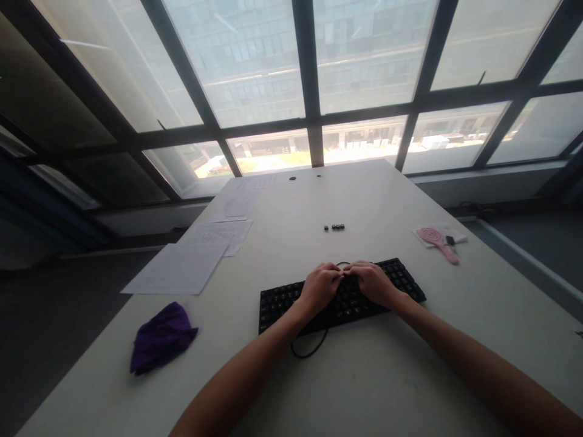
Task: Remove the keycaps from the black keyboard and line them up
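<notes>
A black keyboard (282,303) lies slightly turned on the white table. My left hand (320,284) rests over its middle, fingers curled and pressed together at the far edge. Close beside it, my right hand (371,282) is closed too, its fingertips meeting those of the left at the top row of keys. Whatever the fingertips pinch is too small and covered to make out. Beyond the keyboard sit several loose black keycaps (337,227), one of them a little apart on the left. A black cable (310,357) loops out from under the keyboard's near edge.
On the left of the white table (373,376) are a crumpled purple cloth (161,337) and several sheets of paper (177,270). To the right, a pink hairbrush (437,241) lies on a clear bag beside a small black item (450,240). Windows stand behind the table.
</notes>
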The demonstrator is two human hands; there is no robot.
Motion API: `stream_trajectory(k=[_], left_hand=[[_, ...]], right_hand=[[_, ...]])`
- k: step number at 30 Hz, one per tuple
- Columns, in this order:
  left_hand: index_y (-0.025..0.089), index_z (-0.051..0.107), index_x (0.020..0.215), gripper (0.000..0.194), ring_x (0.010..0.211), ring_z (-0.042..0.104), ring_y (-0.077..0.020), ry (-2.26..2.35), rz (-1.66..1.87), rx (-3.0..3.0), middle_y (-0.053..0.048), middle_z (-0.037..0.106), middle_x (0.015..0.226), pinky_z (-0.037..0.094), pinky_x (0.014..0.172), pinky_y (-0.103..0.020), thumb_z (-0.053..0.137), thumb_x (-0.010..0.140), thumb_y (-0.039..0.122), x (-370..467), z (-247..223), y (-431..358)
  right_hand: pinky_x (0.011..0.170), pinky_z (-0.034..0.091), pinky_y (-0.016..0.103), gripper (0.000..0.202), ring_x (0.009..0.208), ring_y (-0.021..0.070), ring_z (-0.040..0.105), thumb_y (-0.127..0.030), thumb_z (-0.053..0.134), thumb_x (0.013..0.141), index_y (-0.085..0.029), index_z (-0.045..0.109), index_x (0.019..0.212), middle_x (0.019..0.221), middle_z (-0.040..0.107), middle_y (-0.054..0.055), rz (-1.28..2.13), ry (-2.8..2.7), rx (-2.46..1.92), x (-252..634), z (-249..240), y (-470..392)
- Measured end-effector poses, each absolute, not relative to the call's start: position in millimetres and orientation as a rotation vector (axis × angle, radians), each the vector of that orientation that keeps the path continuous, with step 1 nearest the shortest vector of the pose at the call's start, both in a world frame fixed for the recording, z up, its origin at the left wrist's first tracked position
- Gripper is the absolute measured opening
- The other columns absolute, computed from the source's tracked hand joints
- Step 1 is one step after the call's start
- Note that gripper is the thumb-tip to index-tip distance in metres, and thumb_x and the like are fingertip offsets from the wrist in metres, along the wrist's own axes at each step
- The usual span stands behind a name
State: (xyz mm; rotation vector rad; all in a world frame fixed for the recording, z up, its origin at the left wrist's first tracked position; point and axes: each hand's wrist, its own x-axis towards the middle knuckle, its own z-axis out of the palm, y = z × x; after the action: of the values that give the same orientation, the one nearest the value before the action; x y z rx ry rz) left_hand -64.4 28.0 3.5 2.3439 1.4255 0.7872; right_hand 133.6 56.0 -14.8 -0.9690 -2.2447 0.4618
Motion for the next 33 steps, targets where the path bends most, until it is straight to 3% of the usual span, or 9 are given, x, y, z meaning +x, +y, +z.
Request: stream_trajectory(k=[11, 15, 22, 29, 33], left_hand=[[0.020, 0.072, 0.106, 0.027, 0.100, 0.058, -0.0234, 1.402, 0.659, 2.590, -0.008, 0.071, 0.102, 0.049, 0.093, -0.038, 0.046, 0.099, 0.026, -62.6, 8.0, 12.4], [0.023, 0.073, 0.107, 0.024, 0.104, 0.061, -0.0224, 1.356, 0.692, 2.481, -0.006, 0.071, 0.109, 0.049, 0.094, -0.035, 0.052, 0.097, 0.029, -70.2, 6.4, 19.7], [0.018, 0.072, 0.111, 0.024, 0.081, 0.069, -0.0155, 1.598, 0.806, 2.193, -0.006, 0.074, 0.106, 0.053, 0.087, -0.029, 0.065, 0.088, 0.022, -92.3, 13.0, 107.2], [0.016, 0.070, 0.118, 0.035, 0.083, 0.069, -0.0162, 1.812, 0.812, 2.086, -0.010, 0.070, 0.120, 0.051, 0.093, -0.029, 0.070, 0.083, 0.016, -89.6, 1.3, 198.0], [0.018, 0.073, 0.113, 0.030, 0.085, 0.070, -0.0165, 1.831, 0.787, 2.053, -0.009, 0.072, 0.116, 0.050, 0.093, -0.027, 0.067, 0.084, 0.015, -84.7, -10.7, 220.8]], right_hand=[[0.105, 0.042, 0.045, 0.047, 0.120, 0.0259, 0.061, 0.001, 0.046, 0.081, -0.021, 0.075, 0.110, 0.122, 0.070, 0.006, 0.267, -2.381, -1.067, 133.1, -18.9, 45.1], [0.104, 0.044, 0.042, 0.043, 0.118, 0.0249, 0.062, 0.000, 0.047, 0.082, -0.022, 0.076, 0.106, 0.121, 0.071, 0.007, 0.366, -2.338, -1.076, 134.2, -15.3, 43.5], [0.093, 0.048, 0.032, 0.024, 0.101, 0.0210, 0.067, -0.013, 0.056, 0.089, -0.019, 0.073, 0.104, 0.106, 0.074, 0.007, 0.329, -2.183, -1.278, 122.4, 4.5, 119.0], [0.092, 0.042, 0.034, 0.018, 0.108, 0.0256, 0.060, -0.017, 0.064, 0.088, -0.017, 0.074, 0.103, 0.106, 0.074, 0.011, 0.165, -2.292, -1.414, 84.2, 6.0, 225.1], [0.095, 0.036, 0.037, 0.016, 0.109, 0.0267, 0.058, -0.013, 0.065, 0.085, -0.016, 0.075, 0.096, 0.103, 0.075, 0.012, 0.174, -2.356, -1.378, 72.9, -6.1, 247.3]])
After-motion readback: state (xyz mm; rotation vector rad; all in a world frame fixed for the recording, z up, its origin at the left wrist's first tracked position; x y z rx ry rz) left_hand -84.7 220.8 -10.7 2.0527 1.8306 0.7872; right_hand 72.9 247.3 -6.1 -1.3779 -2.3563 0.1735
